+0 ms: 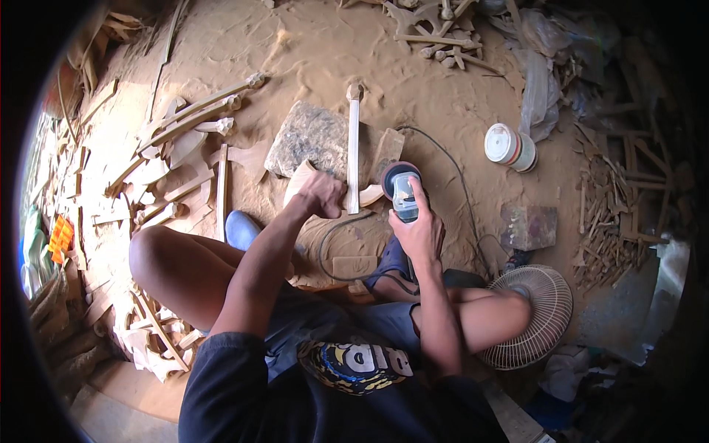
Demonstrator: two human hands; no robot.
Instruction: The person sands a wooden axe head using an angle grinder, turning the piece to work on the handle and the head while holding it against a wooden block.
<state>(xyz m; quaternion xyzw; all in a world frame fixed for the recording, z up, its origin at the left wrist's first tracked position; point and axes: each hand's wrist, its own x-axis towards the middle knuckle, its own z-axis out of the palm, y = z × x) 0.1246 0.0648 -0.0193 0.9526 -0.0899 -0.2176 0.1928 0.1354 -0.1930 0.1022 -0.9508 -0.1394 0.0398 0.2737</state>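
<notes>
My right hand (419, 229) is wrapped round an angle grinder (405, 196), index finger stretched along its body. The grinder's round, dark disc faces away from me. My left hand (323, 194) is closed on a pale, curved workpiece (297, 179), probably wood; a pale end (371, 196) shows on its other side, near the disc, though I cannot tell whether it is the same piece. Between my hands stretches a long pale bar (354, 148) with a knobbed far end. It crosses beside a rough stone block (306, 140).
A black cord (459, 166) loops over the dusty ground. Long knobbed pieces (196, 111) lie in a heap at left, more (439, 37) at the top. A white tub (509, 146), a square block (529, 227) and a round fan guard (543, 314) stand at right.
</notes>
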